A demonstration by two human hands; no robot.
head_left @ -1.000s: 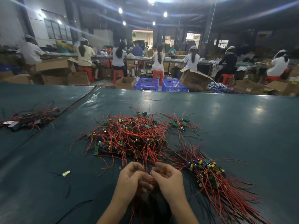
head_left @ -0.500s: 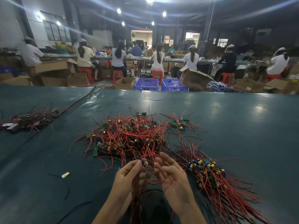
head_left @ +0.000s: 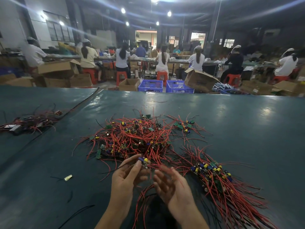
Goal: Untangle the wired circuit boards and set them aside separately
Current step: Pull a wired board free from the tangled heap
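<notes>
A tangled heap of small green circuit boards with red and black wires [head_left: 132,138] lies in the middle of the dark green table [head_left: 239,126]. To its right a sorted row of boards [head_left: 212,172] lies with wires fanned toward me. My left hand [head_left: 127,177] pinches one small board with a yellow and a blue capacitor [head_left: 143,161] at the heap's near edge. Its red wires trail down between my hands. My right hand [head_left: 171,187] is beside it, palm up, fingers spread, touching loose red wires.
A second, darker bundle of wired parts [head_left: 28,121] lies at the far left. A small yellowish scrap [head_left: 68,177] and loose black wire bits lie left of my hands. Beyond the table's far edge are blue crates [head_left: 151,85], cardboard boxes and seated workers.
My hands, first closed together low over the wires, have moved forward and parted. The left hand has lifted one board out toward the heap; the right hand has opened.
</notes>
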